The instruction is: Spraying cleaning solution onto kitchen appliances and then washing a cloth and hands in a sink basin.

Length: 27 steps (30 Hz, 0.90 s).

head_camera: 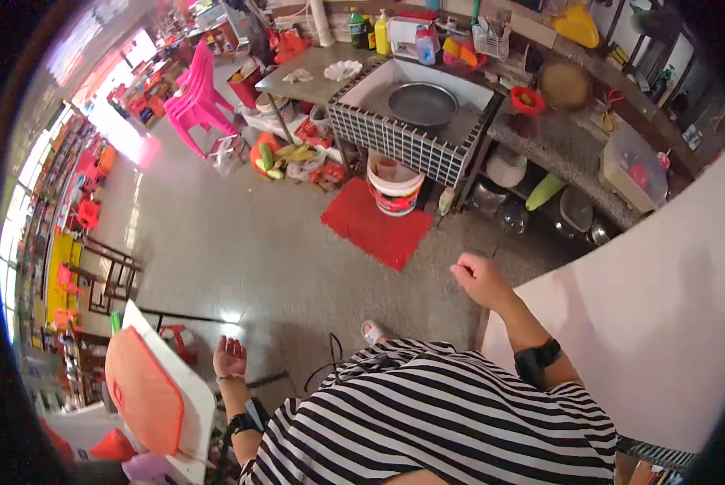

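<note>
My left hand [229, 359] is raised at the lower left, palm up with its fingers a little curled, and holds nothing. Beside it lies an orange cover [141, 388] on a white board [202, 418]. On the right, my right hand [481, 280] is curled into a loose fist in front of a large white panel [629, 315]; no object shows in it. Ahead stands a tiled sink [398, 148] with a round metal basin [423, 104] inside. A white bucket [397, 193] sits beneath it on a red mat [371, 233].
A stone counter [556, 142] extends right of the sink, with pots and a long green gourd [544, 192] below. Vegetables [295, 159] lie on the floor left of the sink. Farther off stands a pink plastic chair [200, 100]. A wooden stool [115, 276] is at the left.
</note>
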Each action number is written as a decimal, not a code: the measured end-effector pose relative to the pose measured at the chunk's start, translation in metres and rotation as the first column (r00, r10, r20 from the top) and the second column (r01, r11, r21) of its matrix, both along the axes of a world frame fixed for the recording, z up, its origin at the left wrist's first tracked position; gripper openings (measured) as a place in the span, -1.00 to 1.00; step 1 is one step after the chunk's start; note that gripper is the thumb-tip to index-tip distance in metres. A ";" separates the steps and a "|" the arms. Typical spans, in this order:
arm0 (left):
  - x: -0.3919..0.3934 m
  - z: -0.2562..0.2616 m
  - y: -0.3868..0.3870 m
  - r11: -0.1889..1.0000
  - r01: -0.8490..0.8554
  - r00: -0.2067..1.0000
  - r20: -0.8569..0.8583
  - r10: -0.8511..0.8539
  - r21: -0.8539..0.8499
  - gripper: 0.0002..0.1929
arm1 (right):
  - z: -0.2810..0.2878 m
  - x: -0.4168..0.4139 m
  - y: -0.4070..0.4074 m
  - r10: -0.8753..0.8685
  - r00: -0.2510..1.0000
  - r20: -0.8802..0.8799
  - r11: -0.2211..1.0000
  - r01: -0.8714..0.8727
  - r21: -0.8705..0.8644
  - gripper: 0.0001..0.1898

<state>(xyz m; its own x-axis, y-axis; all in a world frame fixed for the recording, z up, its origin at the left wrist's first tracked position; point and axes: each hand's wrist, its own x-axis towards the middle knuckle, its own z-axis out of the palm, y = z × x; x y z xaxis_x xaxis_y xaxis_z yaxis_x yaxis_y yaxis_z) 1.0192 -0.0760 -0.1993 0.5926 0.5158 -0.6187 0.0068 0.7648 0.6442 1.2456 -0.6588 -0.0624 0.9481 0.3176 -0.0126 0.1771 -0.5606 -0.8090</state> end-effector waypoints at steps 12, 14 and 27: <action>0.409 0.046 -0.060 0.847 0.532 0.842 0.104 -0.530 0.002 -0.89 | -0.001 0.106 -0.001 -0.249 0.967 -0.053 0.967 0.245 -0.068 -0.88; 0.462 0.048 -0.078 0.768 0.640 0.762 0.108 -0.639 0.031 -0.90 | -0.014 0.124 -0.012 -0.305 0.949 -0.078 0.950 0.297 -0.099 -0.89; 0.726 0.056 -0.160 0.603 0.792 0.611 -0.167 -0.774 0.102 -0.90 | -0.059 0.392 -0.051 -0.242 0.970 -0.028 0.961 0.235 -0.142 -0.86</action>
